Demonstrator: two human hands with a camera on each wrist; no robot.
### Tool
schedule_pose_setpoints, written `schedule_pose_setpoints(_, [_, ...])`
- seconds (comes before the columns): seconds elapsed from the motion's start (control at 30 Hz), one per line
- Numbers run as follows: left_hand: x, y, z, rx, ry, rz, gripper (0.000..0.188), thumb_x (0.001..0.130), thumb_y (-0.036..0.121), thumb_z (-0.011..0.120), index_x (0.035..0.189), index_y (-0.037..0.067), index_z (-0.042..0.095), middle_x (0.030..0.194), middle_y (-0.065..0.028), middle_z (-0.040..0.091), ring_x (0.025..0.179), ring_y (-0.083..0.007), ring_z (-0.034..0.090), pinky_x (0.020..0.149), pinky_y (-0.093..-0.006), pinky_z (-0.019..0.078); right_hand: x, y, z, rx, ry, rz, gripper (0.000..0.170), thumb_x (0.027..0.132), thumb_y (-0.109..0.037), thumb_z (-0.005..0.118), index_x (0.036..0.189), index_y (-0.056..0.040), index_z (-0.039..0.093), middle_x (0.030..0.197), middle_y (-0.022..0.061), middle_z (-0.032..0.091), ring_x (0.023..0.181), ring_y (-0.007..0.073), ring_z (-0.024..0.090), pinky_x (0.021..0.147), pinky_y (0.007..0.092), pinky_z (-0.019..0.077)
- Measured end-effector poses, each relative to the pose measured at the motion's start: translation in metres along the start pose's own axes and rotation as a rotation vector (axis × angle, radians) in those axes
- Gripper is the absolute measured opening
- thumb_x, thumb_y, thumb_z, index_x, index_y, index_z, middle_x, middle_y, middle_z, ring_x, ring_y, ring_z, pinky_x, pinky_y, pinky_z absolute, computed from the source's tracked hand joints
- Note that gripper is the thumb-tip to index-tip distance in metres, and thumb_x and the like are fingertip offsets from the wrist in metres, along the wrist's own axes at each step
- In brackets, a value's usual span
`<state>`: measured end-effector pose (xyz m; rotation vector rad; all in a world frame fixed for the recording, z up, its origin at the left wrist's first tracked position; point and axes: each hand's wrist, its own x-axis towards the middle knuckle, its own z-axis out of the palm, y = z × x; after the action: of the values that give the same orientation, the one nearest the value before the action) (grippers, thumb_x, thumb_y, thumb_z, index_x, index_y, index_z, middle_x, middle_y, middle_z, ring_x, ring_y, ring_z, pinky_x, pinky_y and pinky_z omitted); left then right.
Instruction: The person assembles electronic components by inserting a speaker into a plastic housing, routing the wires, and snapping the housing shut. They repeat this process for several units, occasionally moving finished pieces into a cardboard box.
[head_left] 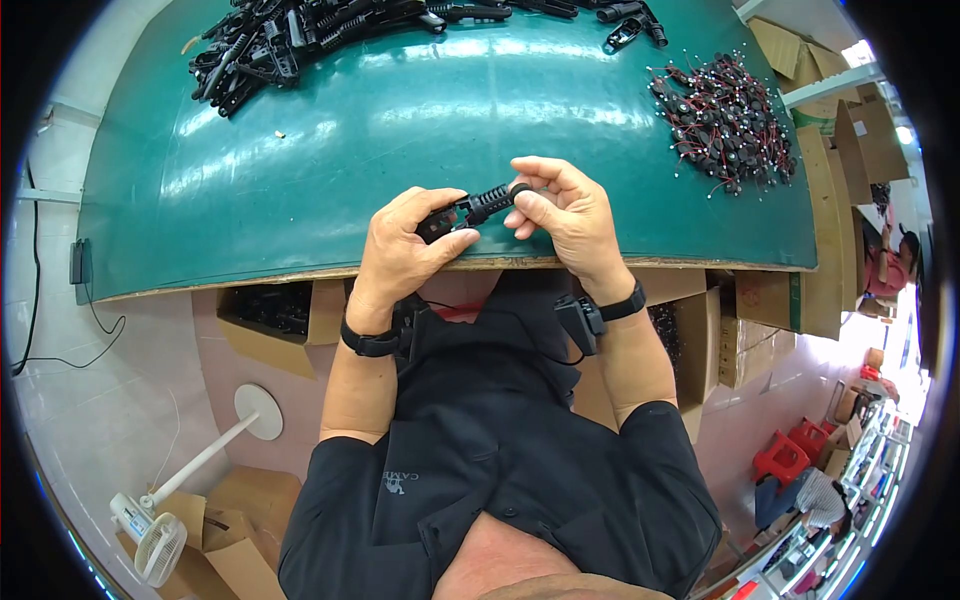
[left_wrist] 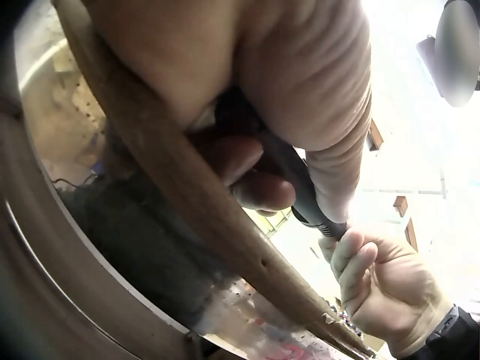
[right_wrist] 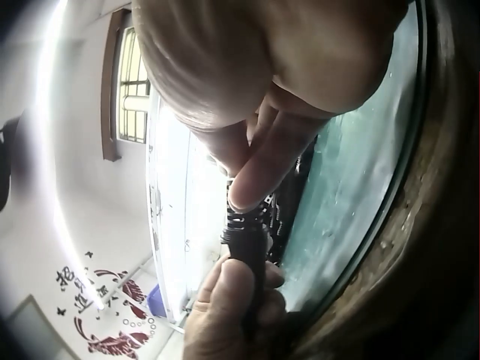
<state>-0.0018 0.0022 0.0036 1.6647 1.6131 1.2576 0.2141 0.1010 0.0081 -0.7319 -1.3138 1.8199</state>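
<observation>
A black device with a ribbed cylindrical end [head_left: 488, 203] is held above the table's near edge. My left hand [head_left: 408, 240] grips its wider body, fingers curled round it. The right hand [head_left: 572, 212] pinches the far tip of the ribbed end between thumb and index finger. In the left wrist view the dark body [left_wrist: 289, 165] passes under the left fingers toward the right hand [left_wrist: 390, 289]. In the right wrist view the ribbed part [right_wrist: 246, 221] stands between the right fingertips and the left hand [right_wrist: 225, 311].
Black plastic parts [head_left: 290, 45] are heaped at the green table's [head_left: 400, 130] back left, with a few more at the back [head_left: 628, 30]. A pile of small black parts with red wires [head_left: 725, 125] lies at the right. Cardboard boxes [head_left: 762, 350] stand below the edge.
</observation>
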Motion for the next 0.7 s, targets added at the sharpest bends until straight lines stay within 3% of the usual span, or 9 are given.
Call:
schedule_pose_setpoints(0.2, [0.001,-0.001,0.001,-0.019,0.03,0.031,0.042,0.077,0.018,0.092,0.114,0.005,0.077,0.084,-0.0063,0.067,0.075,-0.0177,0.064,0.068,-0.0305,0.0512,0.001,0.008,-0.003,0.057,0.031,-0.039,0.017,0.102,-0.004,0.069,0.118,0.0021,0.068,0.11,0.0124,0.073,0.074,0.0137,0.069,0.064,0.0243,0.0585])
schedule_pose_setpoints(0.3, [0.001,-0.001,0.0,-0.022,0.02,0.036,0.042,0.077,0.018,0.092,0.114,0.005,0.077,0.084,-0.0062,0.067,0.075,-0.0175,0.064,0.068,-0.0305,0.0509,0.001,0.009,-0.001,0.353,0.007,0.065,0.013,0.103,-0.005,0.069,0.115,-0.0003,0.069,0.106,0.0126,0.073,0.071,0.0127,0.067,0.061,0.0232,0.0564])
schedule_pose_setpoints(0.47, [-0.001,-0.001,-0.001,-0.035,0.02,0.023,0.042,0.077,0.018,0.092,0.114,0.004,0.077,0.083,-0.0058,0.067,0.073,-0.0169,0.063,0.067,-0.0302,0.0502,0.002,0.02,0.001,0.439,-0.004,0.099,0.015,0.102,-0.007,0.07,0.117,-0.001,0.069,0.101,0.0101,0.072,0.07,0.0117,0.066,0.06,0.0223,0.0546])
schedule_pose_setpoints(0.6, [0.0,-0.001,-0.002,-0.038,0.005,0.023,0.042,0.078,0.018,0.092,0.114,0.004,0.077,0.083,-0.0056,0.067,0.073,-0.0163,0.062,0.067,-0.0298,0.0499,-0.001,0.018,0.001,0.205,0.01,0.075,0.021,0.103,-0.007,0.07,0.122,-0.0006,0.069,0.101,0.0072,0.071,0.074,0.0116,0.068,0.064,0.0226,0.0563])
schedule_pose_setpoints(0.7, [0.0,-0.002,-0.003,-0.034,0.006,0.024,0.042,0.078,0.018,0.091,0.115,0.004,0.077,0.083,-0.0053,0.067,0.073,-0.0159,0.062,0.067,-0.0296,0.0498,-0.003,0.014,0.0,-0.101,-0.004,-0.096,0.027,0.102,-0.004,0.07,0.128,0.0014,0.068,0.103,0.0062,0.07,0.078,0.0112,0.069,0.069,0.0231,0.0584])
